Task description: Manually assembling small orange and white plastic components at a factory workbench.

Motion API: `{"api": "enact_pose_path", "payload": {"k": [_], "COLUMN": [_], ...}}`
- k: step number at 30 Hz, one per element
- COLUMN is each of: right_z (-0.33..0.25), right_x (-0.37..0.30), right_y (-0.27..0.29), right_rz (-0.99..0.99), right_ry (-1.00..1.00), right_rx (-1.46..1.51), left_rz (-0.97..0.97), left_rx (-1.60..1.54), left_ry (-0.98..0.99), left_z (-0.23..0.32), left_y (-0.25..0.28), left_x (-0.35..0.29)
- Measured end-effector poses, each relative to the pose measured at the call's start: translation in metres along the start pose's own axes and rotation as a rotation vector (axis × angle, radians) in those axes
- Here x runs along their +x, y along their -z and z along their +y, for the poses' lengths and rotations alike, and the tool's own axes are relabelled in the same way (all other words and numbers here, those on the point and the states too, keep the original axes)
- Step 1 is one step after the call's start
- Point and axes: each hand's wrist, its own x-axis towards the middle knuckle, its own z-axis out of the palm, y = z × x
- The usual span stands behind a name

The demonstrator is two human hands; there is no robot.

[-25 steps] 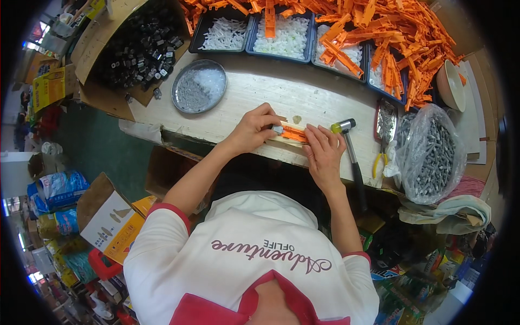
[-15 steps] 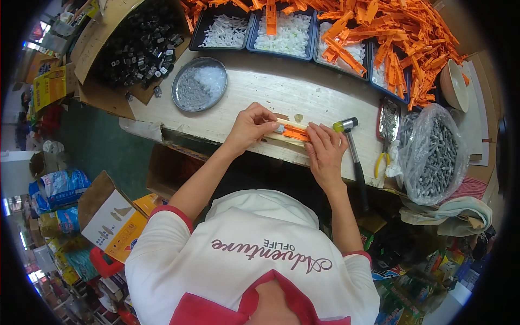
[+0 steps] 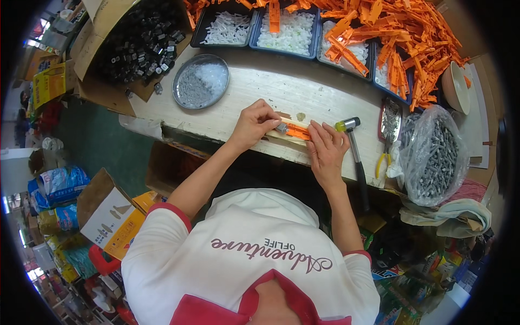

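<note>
An orange plastic part [image 3: 297,131] lies lengthwise on a pale wooden strip [image 3: 291,140] at the front of the workbench. My left hand [image 3: 253,125] is closed in a pinch on a small grey block [image 3: 281,128] at the part's left end. Whether the block sits in the part or just against it, I cannot tell. My right hand [image 3: 328,147] grips the part's right end, its fingers close together and covering that end. Just right of that hand lies a hammer [image 3: 355,157] with a yellow-green face and a black handle hanging past the bench edge.
At the back stand trays of white pieces [image 3: 287,35] beneath a heap of orange parts [image 3: 401,32]. A round metal dish [image 3: 180,100] and a carton of black parts [image 3: 143,49] are at left. Yellow-handled pliers [image 3: 383,162] and a bag of grey pieces [image 3: 436,157] lie right.
The grey block now looks tilted at the orange part's left end, where it appeared more in line before. My left hand has shifted very slightly; my right hand has hardly moved.
</note>
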Motion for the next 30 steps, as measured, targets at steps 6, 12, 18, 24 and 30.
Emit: {"api": "enact_pose_path", "payload": {"k": [6,12,18,24,30], "right_z": [0.000,0.001,0.001,0.001,0.000], "right_x": [-0.001,-0.002,-0.002,-0.002,-0.003], "right_y": [0.001,0.000,0.000,0.002,0.001], "right_rz": [-0.015,-0.022,-0.025,-0.031,-0.032], "right_ry": [-0.009,-0.010,-0.010,0.004,0.004], "right_rx": [0.009,0.001,0.011,-0.002,-0.009], "left_rz": [-0.069,-0.263,-0.393,-0.472,-0.163], "left_rx": [-0.171,0.427,0.703,0.770,0.002], "left_ry": [0.007,-0.506,-0.658,-0.711,0.095], "left_z": [0.011,0.011,0.020,0.025,0.022], "left_y": [0.004,0.010,0.012,0.013,0.015], "left_x": [-0.005,0.009,0.015,0.018,0.012]}}
